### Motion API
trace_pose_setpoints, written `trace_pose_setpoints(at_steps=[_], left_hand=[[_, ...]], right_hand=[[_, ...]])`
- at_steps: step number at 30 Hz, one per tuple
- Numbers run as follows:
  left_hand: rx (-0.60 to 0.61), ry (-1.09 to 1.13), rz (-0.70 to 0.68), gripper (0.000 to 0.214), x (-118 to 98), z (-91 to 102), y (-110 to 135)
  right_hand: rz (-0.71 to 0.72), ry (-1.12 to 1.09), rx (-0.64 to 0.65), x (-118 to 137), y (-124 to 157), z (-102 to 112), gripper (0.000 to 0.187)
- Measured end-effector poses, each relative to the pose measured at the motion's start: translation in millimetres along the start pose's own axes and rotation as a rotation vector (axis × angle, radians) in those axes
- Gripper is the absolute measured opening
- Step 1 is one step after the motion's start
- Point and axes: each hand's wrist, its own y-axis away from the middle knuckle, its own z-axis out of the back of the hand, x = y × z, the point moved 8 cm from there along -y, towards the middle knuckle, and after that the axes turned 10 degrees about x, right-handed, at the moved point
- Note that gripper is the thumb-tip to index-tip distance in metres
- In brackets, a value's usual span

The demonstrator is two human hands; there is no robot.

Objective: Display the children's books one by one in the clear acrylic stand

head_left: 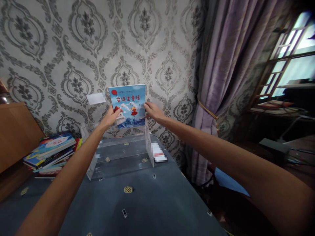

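A blue children's book (pixel 131 111) with red title characters faces me, upright in the air above a clear plastic rack (pixel 149 147) on the table. My left hand (pixel 111 117) is closed on the book's left edge, its thumb lying on the cover. At the right edge, my right hand (pixel 153 110) grips the same book, with its other fingers partly hidden behind. The rack has a transparent side panel at each end, and its left part is partly covered by my left forearm.
A messy stack of books (pixel 55 147) lies at the table's left, beside a brown wooden panel (pixel 19 131). A white item with red print (pixel 158 152) lies right of the rack. The patterned wall (pixel 98 39) rises behind; a purple curtain (pixel 221 65) hangs at right.
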Motion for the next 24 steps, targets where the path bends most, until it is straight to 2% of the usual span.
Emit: trace_pose_setpoints(at_steps=[6, 13, 17, 20, 22, 24], left_hand=[[0.013, 0.056, -0.019, 0.051, 0, 2.9, 0], [0.018, 0.067, 0.008, 0.047, -3, 6.2, 7], [-0.024, -0.014, -0.015, 0.044, -14, 11.6, 19], [-0.140, -0.110, -0.063, 0.040, -28, 18.5, 46], [-0.203, -0.188, -0.089, 0.036, -36, 19.0, 76], [-0.207, -0.262, -0.117, 0.034, -41, 13.4, 112]], right_hand=[[-0.010, -0.067, 0.008, -3, 3, 1, 0.028], [-0.053, -0.159, -0.021, -3, 12, 1, 0.023], [-0.096, -0.290, -0.127, 4, 31, 2, 0.023], [0.013, -0.427, -0.186, 31, 70, 3, 0.026], [0.173, -0.500, -0.139, 59, 105, 1, 0.028], [0.241, -0.508, -0.097, 75, 137, -3, 0.031]])
